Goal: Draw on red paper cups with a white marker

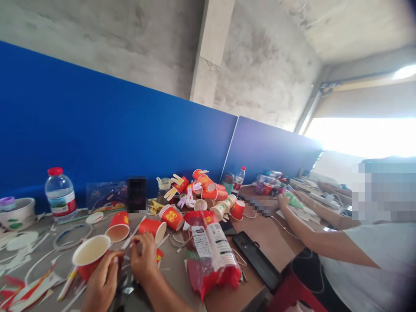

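My left hand (105, 277) is closed in a pinch in front of a red paper cup (89, 264) with a white inside; it overlaps the cup's right side, and I cannot tell whether it touches. Close to its right, my right hand (144, 258) has its fingertips pressed together. Whatever either pinch holds is too small or hidden. A white strip (133, 232) runs behind the right fingers. Just beyond lie two red cups on their sides, one (118, 227) at left and another (152, 229) behind the right hand. Below the hands are scissors (125, 291), partly hidden.
Paper scraps (29, 286), a glue-stick-like pen (67, 284) and a tape roll (72, 236) lie at left. A water bottle (61, 195) stands by the blue partition (113, 125). Right are a cup packet (211, 255), piled cups (208, 186), a black tray (256, 262) and a co-worker's arms (312, 234).
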Demonstrator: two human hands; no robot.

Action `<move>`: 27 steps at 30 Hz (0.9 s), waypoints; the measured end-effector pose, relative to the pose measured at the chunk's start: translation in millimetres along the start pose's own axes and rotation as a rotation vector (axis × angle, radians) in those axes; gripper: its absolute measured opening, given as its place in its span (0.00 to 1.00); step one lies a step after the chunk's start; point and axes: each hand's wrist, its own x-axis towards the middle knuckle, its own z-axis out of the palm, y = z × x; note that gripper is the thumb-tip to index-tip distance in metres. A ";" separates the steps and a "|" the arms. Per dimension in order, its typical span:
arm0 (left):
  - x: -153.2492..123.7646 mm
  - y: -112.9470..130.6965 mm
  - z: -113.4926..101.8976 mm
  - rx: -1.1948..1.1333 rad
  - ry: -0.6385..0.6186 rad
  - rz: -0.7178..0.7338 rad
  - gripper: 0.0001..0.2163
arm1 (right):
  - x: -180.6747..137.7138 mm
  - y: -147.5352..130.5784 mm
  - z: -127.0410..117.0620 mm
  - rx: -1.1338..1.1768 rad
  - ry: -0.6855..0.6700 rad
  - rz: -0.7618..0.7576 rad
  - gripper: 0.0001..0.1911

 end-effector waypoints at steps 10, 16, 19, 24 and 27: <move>1.6 13.7 -3.0 -0.032 -0.039 0.178 0.09 | -2.3 4.1 3.0 -0.102 -0.053 0.061 0.22; -10.7 20.8 1.5 -0.045 -0.143 0.082 0.14 | -9.6 -1.0 -9.5 -0.180 -0.116 0.084 0.30; -13.4 27.0 1.3 -0.038 -0.168 0.048 0.13 | -12.1 -3.7 -15.0 -0.180 -0.170 0.104 0.32; -14.1 31.5 0.4 -0.036 -0.194 0.024 0.12 | -13.6 -4.1 -18.3 -0.072 -0.183 0.138 0.24; -11.9 32.3 -2.0 -0.040 -0.195 0.014 0.11 | -10.0 -3.0 -19.5 -0.007 -0.154 0.144 0.12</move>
